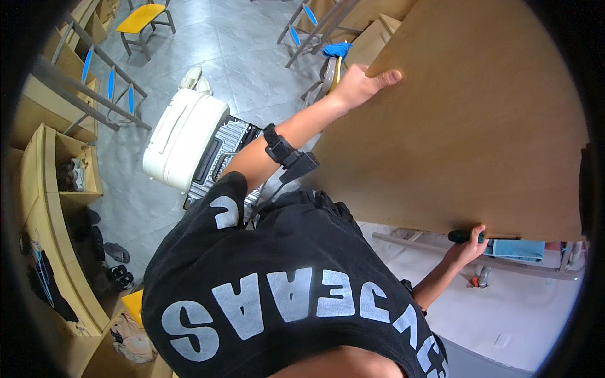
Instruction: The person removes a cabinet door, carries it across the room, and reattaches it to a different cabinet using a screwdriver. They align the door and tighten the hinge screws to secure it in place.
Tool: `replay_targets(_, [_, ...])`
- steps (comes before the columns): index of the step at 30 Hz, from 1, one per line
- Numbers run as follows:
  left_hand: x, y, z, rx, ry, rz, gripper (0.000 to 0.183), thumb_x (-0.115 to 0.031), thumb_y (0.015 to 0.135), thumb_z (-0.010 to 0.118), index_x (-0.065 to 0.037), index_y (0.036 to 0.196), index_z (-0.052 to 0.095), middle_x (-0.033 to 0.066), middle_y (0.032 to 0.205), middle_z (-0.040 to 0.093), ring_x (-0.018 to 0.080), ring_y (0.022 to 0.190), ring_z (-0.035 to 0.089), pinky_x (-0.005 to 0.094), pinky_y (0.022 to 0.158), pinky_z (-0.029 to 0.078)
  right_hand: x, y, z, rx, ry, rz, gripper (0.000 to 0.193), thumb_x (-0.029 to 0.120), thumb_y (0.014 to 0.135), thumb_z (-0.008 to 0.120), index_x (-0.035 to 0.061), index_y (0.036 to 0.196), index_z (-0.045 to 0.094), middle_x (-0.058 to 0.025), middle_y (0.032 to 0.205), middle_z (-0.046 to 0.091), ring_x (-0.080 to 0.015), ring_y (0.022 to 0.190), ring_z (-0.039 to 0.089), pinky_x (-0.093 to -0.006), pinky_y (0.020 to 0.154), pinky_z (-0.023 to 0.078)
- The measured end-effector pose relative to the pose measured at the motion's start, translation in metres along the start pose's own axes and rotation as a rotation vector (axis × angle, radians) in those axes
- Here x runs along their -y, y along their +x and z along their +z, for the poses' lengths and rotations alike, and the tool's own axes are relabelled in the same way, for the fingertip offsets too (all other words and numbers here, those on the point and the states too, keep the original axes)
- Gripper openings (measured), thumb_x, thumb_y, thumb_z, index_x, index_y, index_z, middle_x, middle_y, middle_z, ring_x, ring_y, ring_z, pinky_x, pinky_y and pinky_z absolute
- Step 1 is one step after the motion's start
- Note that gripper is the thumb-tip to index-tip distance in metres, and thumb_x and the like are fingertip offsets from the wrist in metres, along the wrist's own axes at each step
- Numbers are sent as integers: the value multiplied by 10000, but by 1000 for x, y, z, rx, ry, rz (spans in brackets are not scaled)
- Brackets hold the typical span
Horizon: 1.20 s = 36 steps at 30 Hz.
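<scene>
Screwdriver (459, 236) points right, lengthwise along panel (466, 132) edge

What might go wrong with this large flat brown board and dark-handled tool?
The large flat brown board could slip, since the left hand holds it at one edge. The dark-handled tool in the right hand might scratch it, its thin shaft lying along the board's lower edge.
</scene>
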<state>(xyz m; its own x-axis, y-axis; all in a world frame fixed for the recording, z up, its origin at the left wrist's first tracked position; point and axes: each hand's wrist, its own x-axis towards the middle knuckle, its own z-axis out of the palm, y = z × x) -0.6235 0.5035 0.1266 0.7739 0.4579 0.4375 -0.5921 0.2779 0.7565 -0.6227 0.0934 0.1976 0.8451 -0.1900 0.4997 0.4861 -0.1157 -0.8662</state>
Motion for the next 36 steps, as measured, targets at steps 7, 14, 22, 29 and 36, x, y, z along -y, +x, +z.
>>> replay_targets(7, [-17, 12, -41, -163, 298, 48, 709, -673, 741, 683, 7, 944, 705, 11, 811, 647, 98, 780, 576, 261, 678, 470, -20, 35, 55, 129, 81, -31, 289, 221, 873, 703, 35, 1058, 581, -23, 915, 593, -128, 804, 522, -288, 721, 432])
replay_targets(14, [-2, 71, -120, -147, 428, -184, 898, -690, 809, 582, 67, 1288, 514, 182, 1208, 583, 165, 1130, 530, 295, 981, 405, -68, 76, 138, 295, 168, -80, 238, 133, 881, 692, 5, 1049, 581, -44, 947, 618, -115, 807, 550, -264, 739, 472])
replay_targets(22, [62, 139, -193, -531, 445, 5, 781, -694, 859, 495, -13, 1237, 559, 87, 1179, 595, 186, 1094, 538, 342, 951, 415, -135, 155, 247, 671, 51, -42, 224, 143, 865, 712, -14, 990, 610, -26, 908, 628, -92, 811, 543, -246, 734, 459])
replay_targets(29, [74, 201, -238, -705, 210, 19, 668, -630, 952, 273, -124, 1345, 462, 71, 1292, 546, 225, 1167, 521, 385, 965, 428, -172, 222, 320, 1053, 229, -227, 323, 178, 829, 719, -30, 1048, 603, -104, 792, 644, -122, 736, 628, -269, 684, 502])
replay_targets(36, [82, 244, -261, -841, 309, 188, 510, -472, 924, 348, -75, 1184, 534, 67, 1171, 583, 241, 1062, 569, 385, 890, 478, -223, 249, 376, 1410, 701, 126, 282, 146, 887, 646, -29, 1108, 627, -115, 999, 698, -170, 931, 660, -284, 845, 498])
